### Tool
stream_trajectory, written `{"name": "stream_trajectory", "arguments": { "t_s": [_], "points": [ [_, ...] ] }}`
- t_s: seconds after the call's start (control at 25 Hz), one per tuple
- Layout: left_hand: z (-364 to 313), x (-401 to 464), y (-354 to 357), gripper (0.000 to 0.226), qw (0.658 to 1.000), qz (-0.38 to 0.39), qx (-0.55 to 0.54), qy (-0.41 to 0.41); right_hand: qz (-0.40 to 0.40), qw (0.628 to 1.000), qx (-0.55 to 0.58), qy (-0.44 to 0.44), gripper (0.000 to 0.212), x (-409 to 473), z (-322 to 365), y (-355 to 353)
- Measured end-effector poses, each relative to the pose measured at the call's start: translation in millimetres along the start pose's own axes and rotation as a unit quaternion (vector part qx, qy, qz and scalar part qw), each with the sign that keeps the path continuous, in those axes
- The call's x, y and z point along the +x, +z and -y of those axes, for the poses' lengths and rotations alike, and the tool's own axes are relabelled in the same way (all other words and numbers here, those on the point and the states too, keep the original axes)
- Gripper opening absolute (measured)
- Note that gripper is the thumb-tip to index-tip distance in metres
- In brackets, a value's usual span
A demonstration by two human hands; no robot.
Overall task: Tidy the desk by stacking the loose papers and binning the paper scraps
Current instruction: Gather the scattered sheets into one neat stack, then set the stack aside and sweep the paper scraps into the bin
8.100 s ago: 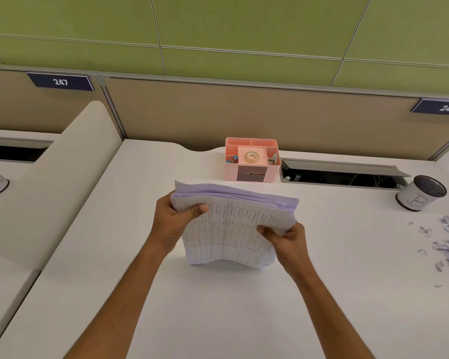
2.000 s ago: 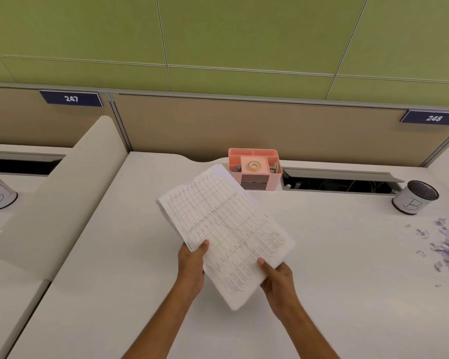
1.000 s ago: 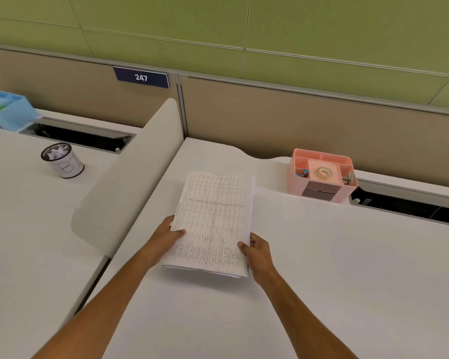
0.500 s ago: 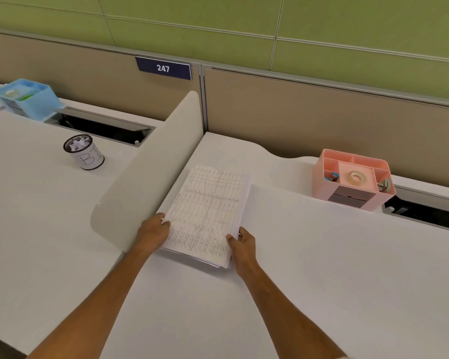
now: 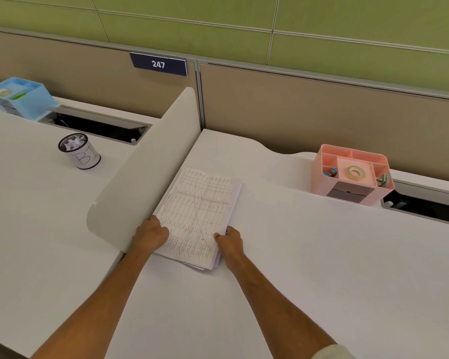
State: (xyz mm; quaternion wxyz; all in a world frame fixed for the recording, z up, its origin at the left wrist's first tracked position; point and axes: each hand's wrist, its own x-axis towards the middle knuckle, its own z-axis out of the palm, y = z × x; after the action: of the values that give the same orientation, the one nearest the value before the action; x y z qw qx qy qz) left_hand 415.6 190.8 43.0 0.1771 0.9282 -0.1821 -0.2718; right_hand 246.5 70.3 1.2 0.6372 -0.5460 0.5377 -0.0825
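A stack of white papers (image 5: 198, 216) with a handwritten grid on the top sheet lies flat on the white desk (image 5: 309, 255), close beside the curved white divider (image 5: 140, 182). My left hand (image 5: 151, 233) grips the stack's near left edge. Against the near right edge, my right hand (image 5: 230, 240) holds on with the thumb on top. A small bin marked "BI" (image 5: 79, 151), with crumpled scraps inside, stands on the neighbouring desk to the left. No loose scraps are in view.
A pink desk organiser (image 5: 351, 174) with a tape roll sits at the back right, beside an open cable slot (image 5: 423, 206). A blue organiser (image 5: 21, 97) stands far left on the other desk. Tan partition panels close off the back.
The stack went from held upright in the air to lying flat on the desk, then slid left against the divider. My view has swung left, so the scraps at the right are out of sight.
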Motion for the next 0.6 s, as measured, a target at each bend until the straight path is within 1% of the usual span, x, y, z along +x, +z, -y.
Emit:
{"name": "stream_trajectory", "arguments": {
  "t_s": [0.08, 0.16, 0.28, 0.36, 0.44, 0.48, 0.52, 0.6],
  "points": [
    [-3.9, -2.5, 2.3, 0.019, 1.000, -0.015, 0.021, -0.008, 0.024, 1.000, 0.001, 0.013, 0.023, -2.2, 5.1, -5.6],
    [-7.8, -6.0, 5.0, 0.013, 0.999, -0.023, 0.035, -0.016, 0.034, 0.999, -0.015, 0.018, 0.026, -4.0, 8.3, -12.2],
    [-10.7, -9.4, 7.8, 0.023, 0.999, -0.025, 0.036, -0.023, 0.032, 0.997, -0.067, 0.001, 0.033, -11.2, 11.2, -19.4],
    [-10.6, -11.7, 10.0, 0.032, 0.999, -0.031, 0.033, -0.023, 0.017, 0.989, -0.141, -0.029, 0.036, -18.3, 9.8, -27.0],
    [-12.7, -14.7, 13.3, 0.042, 0.997, -0.047, 0.049, -0.020, -0.001, 0.978, -0.202, -0.051, 0.049, -26.8, 8.5, -42.1],
    [-16.3, -18.0, 15.9, 0.044, 0.997, -0.055, 0.055, -0.011, -0.010, 0.977, -0.206, -0.057, 0.056, -31.3, 6.9, -52.9],
    [-21.4, -23.0, 19.3, 0.045, 0.996, -0.061, 0.057, 0.003, -0.015, 0.978, -0.200, -0.060, 0.059, -35.5, 4.0, -65.5],
    [-37.1, -37.5, 29.9, 0.047, 0.995, -0.070, 0.056, 0.047, -0.030, 0.980, -0.185, -0.071, 0.054, -46.0, -4.7, -96.0]
  ]
}}
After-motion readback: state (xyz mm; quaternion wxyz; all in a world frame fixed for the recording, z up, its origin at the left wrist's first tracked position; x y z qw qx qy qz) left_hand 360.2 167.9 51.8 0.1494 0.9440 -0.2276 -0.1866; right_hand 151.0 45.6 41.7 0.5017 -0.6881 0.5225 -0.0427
